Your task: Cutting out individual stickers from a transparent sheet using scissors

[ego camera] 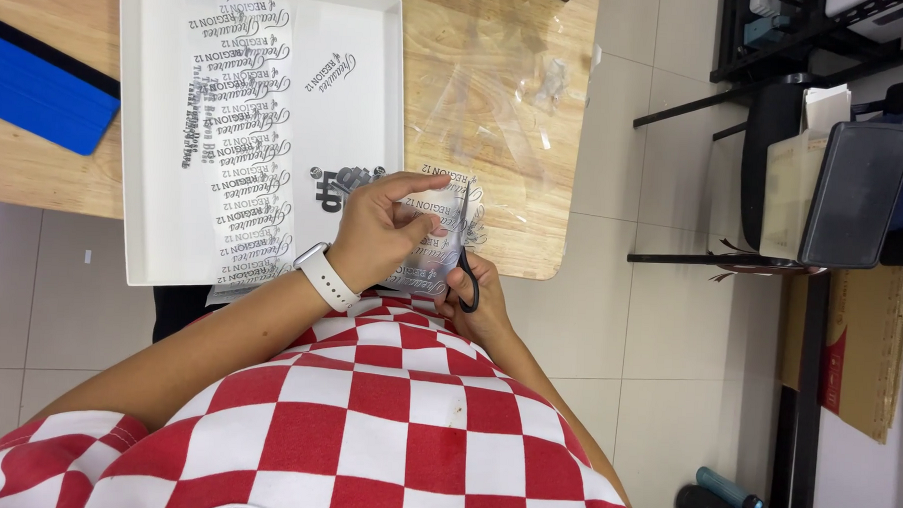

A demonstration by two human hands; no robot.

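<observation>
My left hand (380,229), with a white watch on its wrist, pinches a clear printed film sheet (434,245) with dark lettering on it. My right hand (482,297) grips black-handled scissors (464,246), blades pointing up into the sheet's right part. Both hands hover over the near edge of a wooden table (497,105), just above my red-and-white checked shirt.
A white tray (361,131) on the table holds long strips of printed film (241,126). Loose clear film (507,96) lies to its right. A blue squeegee (37,89) rests at far left. Chairs, a dark bin (854,193) and cardboard (868,349) stand on the tiled floor right.
</observation>
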